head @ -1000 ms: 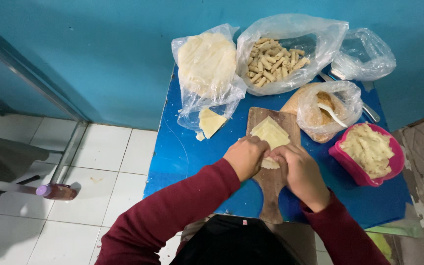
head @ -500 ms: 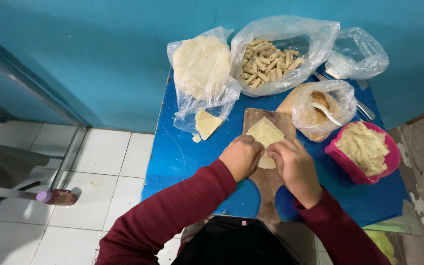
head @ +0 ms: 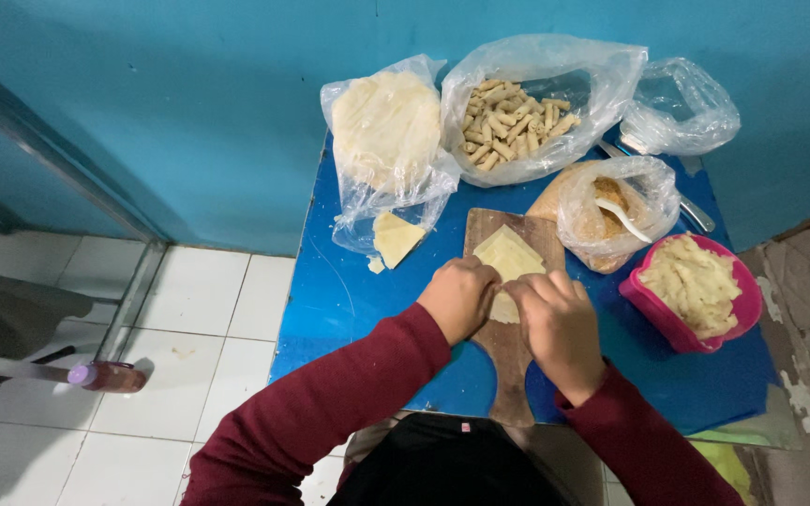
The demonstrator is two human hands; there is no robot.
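Note:
A pale dough sheet (head: 510, 259) lies on a wooden cutting board (head: 506, 356) on the blue table (head: 349, 300). My left hand (head: 459, 298) and my right hand (head: 555, 319) both press on the near end of the sheet, fingers curled over it, rolling or folding it. The near part of the sheet is hidden under my fingers.
A plastic bag of flat dough rounds (head: 384, 131), a bag of finished rolls (head: 513, 120), an empty clear bag (head: 682, 111), a bag of brown filling with a white spoon (head: 611, 211) and a pink bowl of shredded filling (head: 696, 286) ring the board. A loose dough piece (head: 394, 237) lies left. Tiled floor lies below the table's left edge.
The camera view has shifted slightly. My hands stay on the near end of the dough sheet, with the fingers drawn a little closer together.

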